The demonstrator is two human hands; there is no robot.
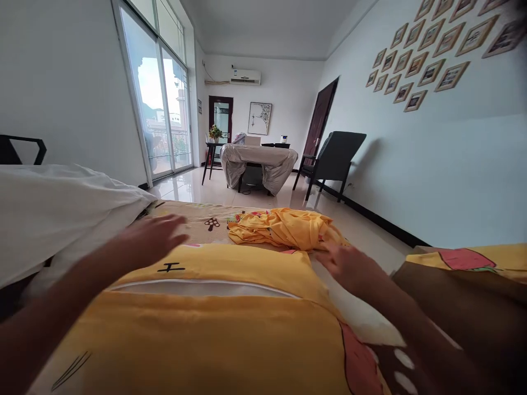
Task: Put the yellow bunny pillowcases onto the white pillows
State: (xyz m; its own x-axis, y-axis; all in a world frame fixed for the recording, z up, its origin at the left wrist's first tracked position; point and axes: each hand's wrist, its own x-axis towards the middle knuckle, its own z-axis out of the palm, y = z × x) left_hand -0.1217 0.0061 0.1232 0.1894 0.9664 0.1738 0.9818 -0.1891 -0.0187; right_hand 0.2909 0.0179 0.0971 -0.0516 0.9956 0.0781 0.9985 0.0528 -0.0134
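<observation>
**Across the near foreground, a yellow pillow point(214, 351) lies flat with its long slit point(206, 288) gaping**

White shows inside the slit, which runs from side to side near the pillow's far edge; a red printed patch point(358, 356) marks the right side. The left hand point(154, 238) is over the far left corner, fingers spread and apparently holding nothing. The right hand point(349, 266) is by the far right edge, its fingers loosely bent; blur hides whether they pinch any fabric.

The step in hand looks like arranging or smoothing the pillow rather than closing it. Any work on the slit would call for bringing both hands nearer, taking a lip in each, and keeping the white layer clear of the edges.

Just beyond the pillow, a crumpled yellow cloth point(288, 227) rests on a patterned sheet point(193, 219), close to the right hand. White fabric point(61, 203) is heaped at the left. Farther off stand a covered table point(263, 156) and a dark chair point(337, 156).
</observation>
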